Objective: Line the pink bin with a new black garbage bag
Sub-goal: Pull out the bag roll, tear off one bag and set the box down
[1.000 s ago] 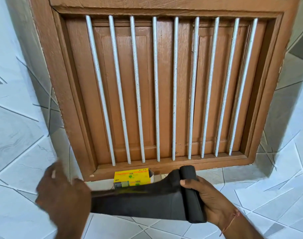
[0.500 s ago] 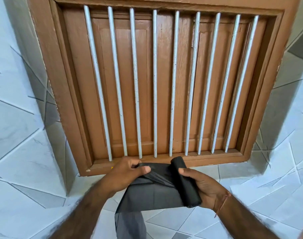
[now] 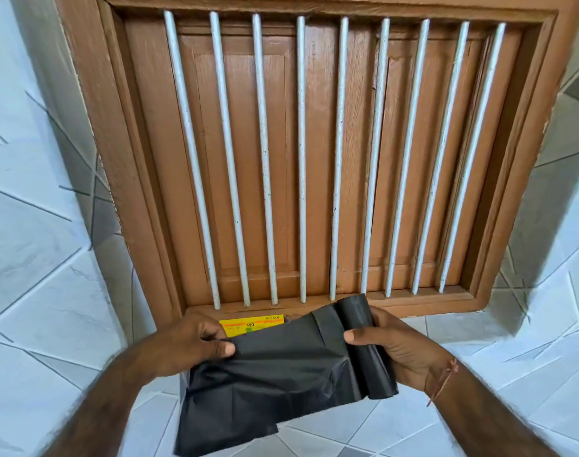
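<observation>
both hands work a roll of black garbage bags (image 3: 367, 351) in front of a brown wooden window frame (image 3: 116, 159) set in a wall of pale grey-white tiles (image 3: 34, 258). the right hand (image 3: 400, 351) wraps around the rolled part, thumb across the front and fingers curled behind, so its grip is closed on the roll, which stands roughly upright and leans slightly. a reddish thread bracelet (image 3: 445, 379) sits on that wrist.

a partly unrolled black bag (image 3: 268, 384) stretches leftward from the roll and hangs down in loose creases below the hands, its lower edge dropping toward the bottom of the view. the left hand (image 3: 189, 344) pinches the upper left edge of this sheet, thumb pressed on top of the plastic against the fingers beneath.

just behind the bag's top edge, a yellow box (image 3: 252, 323) with small print lies on the tiled ledge at the foot of the frame, partly hidden by the plastic and the left hand. white vertical bars (image 3: 301, 159) run down the window in front of closed brown shutters (image 3: 245, 153). the pink bin is not in view.
</observation>
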Available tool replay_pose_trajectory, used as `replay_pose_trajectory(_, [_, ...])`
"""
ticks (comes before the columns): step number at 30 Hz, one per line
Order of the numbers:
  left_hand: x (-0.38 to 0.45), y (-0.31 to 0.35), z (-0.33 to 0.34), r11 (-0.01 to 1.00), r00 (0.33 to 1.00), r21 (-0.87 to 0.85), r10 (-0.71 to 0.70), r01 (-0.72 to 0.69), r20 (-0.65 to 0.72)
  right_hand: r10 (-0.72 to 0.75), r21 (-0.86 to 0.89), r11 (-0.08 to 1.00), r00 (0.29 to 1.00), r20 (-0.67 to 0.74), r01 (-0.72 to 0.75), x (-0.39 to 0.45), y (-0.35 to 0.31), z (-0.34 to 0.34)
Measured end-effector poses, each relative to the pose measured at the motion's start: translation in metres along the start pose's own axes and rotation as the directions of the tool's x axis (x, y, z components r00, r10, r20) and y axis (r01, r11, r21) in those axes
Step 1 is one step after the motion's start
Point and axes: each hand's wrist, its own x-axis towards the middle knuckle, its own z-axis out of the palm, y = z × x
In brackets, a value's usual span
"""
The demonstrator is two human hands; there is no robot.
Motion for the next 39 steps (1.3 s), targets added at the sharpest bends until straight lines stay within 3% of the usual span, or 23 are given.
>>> replay_pose_trajectory(3, [0.004,0.01,0.01,0.996,0.997,-0.087,-0.009,0.003,-0.071,-0.013,-0.114,0.993,0.997,0.08,0.022,-0.002,-0.013,0.01])
replay_pose_trajectory(5, [0.012,0.029,0.029,0.968,0.997,-0.241,0.072,-0.073,-0.014,-0.007,-0.166,0.986,0.989,0.147,0.032,-0.003,-0.02,0.019])
replay_pose_trajectory(8, [0.024,0.058,0.069,0.817,0.962,-0.555,0.252,-0.153,0.105,0.015,-0.2,0.979,0.974,0.225,0.031,-0.004,-0.027,0.028])
replay_pose_trajectory(11, [0.031,0.063,0.082,0.721,0.977,-0.681,0.209,-0.126,0.042,0.024,-0.134,0.991,0.985,0.173,-0.001,-0.002,-0.025,0.019])
replay_pose_trajectory(17, [0.036,0.064,0.058,0.892,0.981,-0.419,0.193,-0.167,0.02,0.179,0.063,0.982,0.984,0.003,-0.179,-0.002,0.001,0.002])
replay_pose_trajectory(22, [0.035,0.045,0.036,0.972,0.983,-0.216,0.125,-0.094,0.134,0.173,0.072,0.983,0.982,-0.071,-0.168,0.001,0.009,0.005])
replay_pose_trajectory(26, [0.027,0.03,0.029,0.972,0.977,-0.228,0.109,-0.065,0.185,0.088,0.08,0.993,0.996,0.004,-0.088,0.003,0.008,0.007])
replay_pose_trajectory(29, [0.023,0.03,0.035,0.94,0.966,-0.34,0.124,-0.041,0.228,0.015,-0.055,0.998,0.998,0.054,-0.012,0.004,0.004,0.013])
replay_pose_trajectory(33, [0.025,0.045,0.064,0.916,0.989,-0.395,0.118,-0.071,0.094,-0.043,-0.218,0.975,0.998,-0.04,0.034,0.008,-0.002,0.024])
replay_pose_trajectory(37, [0.03,0.06,0.1,0.99,0.977,-0.066,0.109,-0.123,-0.182,-0.145,-0.226,0.972,0.926,-0.347,0.068,0.016,0.006,0.034])
replay_pose_trajectory(39, [0.029,0.065,0.113,0.986,0.949,0.13,0.137,-0.104,-0.284,-0.201,-0.222,0.968,0.881,-0.427,0.113,0.018,0.013,0.038])
